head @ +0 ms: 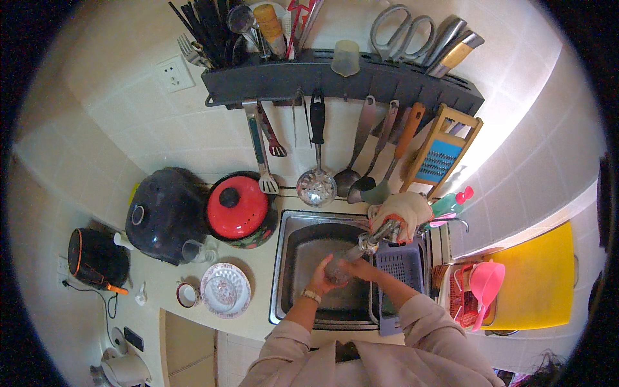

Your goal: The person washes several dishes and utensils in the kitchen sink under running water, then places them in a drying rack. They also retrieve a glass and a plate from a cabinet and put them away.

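Over the stainless steel sink (279,295), my left hand (319,279) cups a clear glass vessel (335,273) from the left and below. My right hand (361,270) is at the vessel's right side, its fingers against it. Whether it is a cup or a small bowl is hard to tell, as my fingers and the water cover much of it. Water (354,253) runs from the faucet (370,243) onto it. A cloth (404,213) is draped over the faucet's base. Right of my hands, a grey-purple plastic drain basket (399,263) sits across the sink.
Left on the counter are patterned plates (226,307), a mug (186,294), clear glasses (209,252) and a red-lidded pot (237,208). A utensil rack (290,77) hangs above. To the right are a yellow board (537,285) and a pink scoop (487,283).
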`<state>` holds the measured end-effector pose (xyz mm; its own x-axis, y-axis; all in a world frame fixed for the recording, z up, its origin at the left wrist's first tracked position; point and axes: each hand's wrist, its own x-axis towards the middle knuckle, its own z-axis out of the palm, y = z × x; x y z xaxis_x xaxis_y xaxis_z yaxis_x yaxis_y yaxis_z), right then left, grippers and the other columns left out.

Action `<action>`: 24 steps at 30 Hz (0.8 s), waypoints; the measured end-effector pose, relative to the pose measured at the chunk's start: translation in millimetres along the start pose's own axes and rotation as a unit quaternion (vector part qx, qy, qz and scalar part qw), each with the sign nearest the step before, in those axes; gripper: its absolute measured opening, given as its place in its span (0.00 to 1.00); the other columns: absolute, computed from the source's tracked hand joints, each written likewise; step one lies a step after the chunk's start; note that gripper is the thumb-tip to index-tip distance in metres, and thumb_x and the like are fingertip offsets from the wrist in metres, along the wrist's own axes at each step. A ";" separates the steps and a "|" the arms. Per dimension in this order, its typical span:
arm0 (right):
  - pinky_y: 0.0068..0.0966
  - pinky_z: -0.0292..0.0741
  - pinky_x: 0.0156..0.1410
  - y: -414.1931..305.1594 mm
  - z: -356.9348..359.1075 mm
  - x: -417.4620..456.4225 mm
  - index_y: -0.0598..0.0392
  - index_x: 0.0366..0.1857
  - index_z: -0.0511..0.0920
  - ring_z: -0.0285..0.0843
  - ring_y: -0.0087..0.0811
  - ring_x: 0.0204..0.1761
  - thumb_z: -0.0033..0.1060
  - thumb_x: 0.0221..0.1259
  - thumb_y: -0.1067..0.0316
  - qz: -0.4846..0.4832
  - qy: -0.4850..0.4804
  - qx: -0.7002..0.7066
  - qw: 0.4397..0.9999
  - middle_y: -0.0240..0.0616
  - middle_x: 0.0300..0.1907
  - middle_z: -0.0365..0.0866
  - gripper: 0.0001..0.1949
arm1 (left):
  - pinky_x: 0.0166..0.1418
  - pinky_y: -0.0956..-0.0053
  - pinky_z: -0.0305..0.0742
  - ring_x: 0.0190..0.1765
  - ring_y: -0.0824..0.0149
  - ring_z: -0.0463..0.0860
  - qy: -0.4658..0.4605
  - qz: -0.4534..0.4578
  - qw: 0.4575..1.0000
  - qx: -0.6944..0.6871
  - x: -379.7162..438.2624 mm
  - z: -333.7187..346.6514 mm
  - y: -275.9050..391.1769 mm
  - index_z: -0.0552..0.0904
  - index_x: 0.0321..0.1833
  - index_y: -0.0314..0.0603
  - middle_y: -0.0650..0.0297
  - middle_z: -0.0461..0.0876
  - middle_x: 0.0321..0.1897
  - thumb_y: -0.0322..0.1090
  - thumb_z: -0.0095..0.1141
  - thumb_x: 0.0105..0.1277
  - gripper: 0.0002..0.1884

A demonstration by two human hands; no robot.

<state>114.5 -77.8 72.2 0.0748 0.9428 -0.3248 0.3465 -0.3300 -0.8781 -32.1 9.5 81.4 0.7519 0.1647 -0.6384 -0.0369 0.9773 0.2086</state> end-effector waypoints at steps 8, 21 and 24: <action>0.25 0.56 0.60 -9.3 -3.2 -0.2 0.58 0.48 0.69 0.66 0.32 0.50 0.31 0.59 0.40 0.051 0.075 0.214 0.973 0.39 0.45 0.73 0.30 | 0.47 0.51 0.67 0.50 0.52 0.69 -0.011 -0.026 0.999 0.017 -20.0 38.7 11.7 0.65 0.55 0.48 0.55 0.67 0.50 0.60 0.51 0.50 0.33; 0.26 0.67 0.30 41.3 17.9 5.7 0.55 0.28 0.72 0.71 0.31 0.28 0.43 0.58 0.56 0.189 0.308 0.465 0.808 0.36 0.26 0.74 0.13 | 0.61 0.64 0.55 0.58 0.50 0.61 0.151 0.394 0.642 0.640 21.0 39.0 -29.2 0.61 0.58 0.40 0.50 0.61 0.56 0.45 0.51 0.57 0.28; 0.26 0.66 0.29 94.0 24.9 -3.0 0.52 0.27 0.72 0.69 0.30 0.26 0.45 0.58 0.51 0.142 0.313 0.463 0.817 0.35 0.25 0.74 0.15 | 0.58 0.65 0.58 0.54 0.54 0.66 0.045 0.423 0.642 0.638 42.3 33.4 -34.0 0.67 0.53 0.37 0.52 0.67 0.52 0.43 0.46 0.60 0.22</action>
<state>123.6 -112.8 -18.1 0.5935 0.5651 -0.5731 -0.6028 -0.1597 -0.7818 22.9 -21.2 72.0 0.7742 0.6285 0.0751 0.2056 -0.3620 0.9092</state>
